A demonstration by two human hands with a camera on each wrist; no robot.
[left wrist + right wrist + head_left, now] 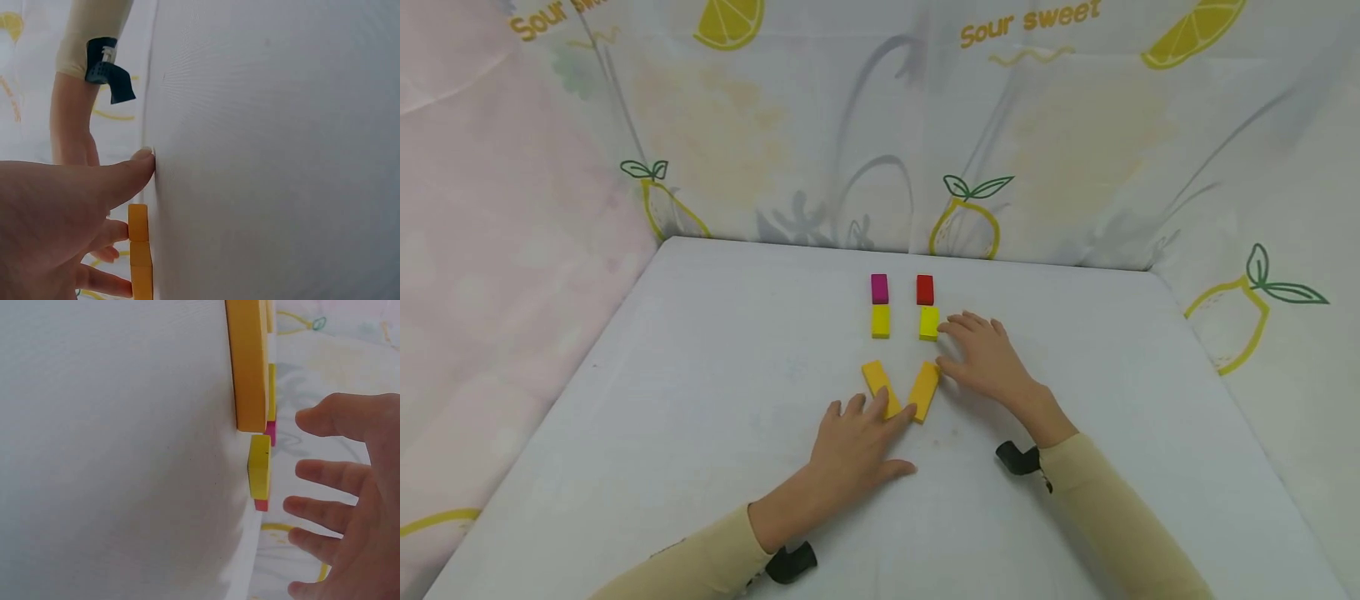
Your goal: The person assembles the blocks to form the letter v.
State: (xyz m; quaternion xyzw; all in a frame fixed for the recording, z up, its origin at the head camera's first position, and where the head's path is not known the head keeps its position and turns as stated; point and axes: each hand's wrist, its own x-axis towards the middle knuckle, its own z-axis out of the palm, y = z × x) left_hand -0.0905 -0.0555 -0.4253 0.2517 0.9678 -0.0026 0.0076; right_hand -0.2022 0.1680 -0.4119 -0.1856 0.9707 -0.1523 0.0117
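Observation:
My left hand [853, 446] lies over the lower ends of two orange blocks, fingers spread and thumb held apart. One fingertip overlaps the left orange block [876, 378]; another is right at the lower end of the right orange block [925, 387]. These two blocks slant toward each other, closer at the near end. My right hand [988, 358] hovers just right of them, fingers apart and gripping nothing. In the right wrist view, its fingertips stand off from the orange block [250, 369] and a yellow block [259, 465].
Beyond the orange pair, a left yellow block [880, 322] meets a magenta block [879, 288]. A right yellow block [928, 322] lies below a red block [925, 289]. The white table [700, 350] ends at a lemon-printed cloth [820, 125] behind.

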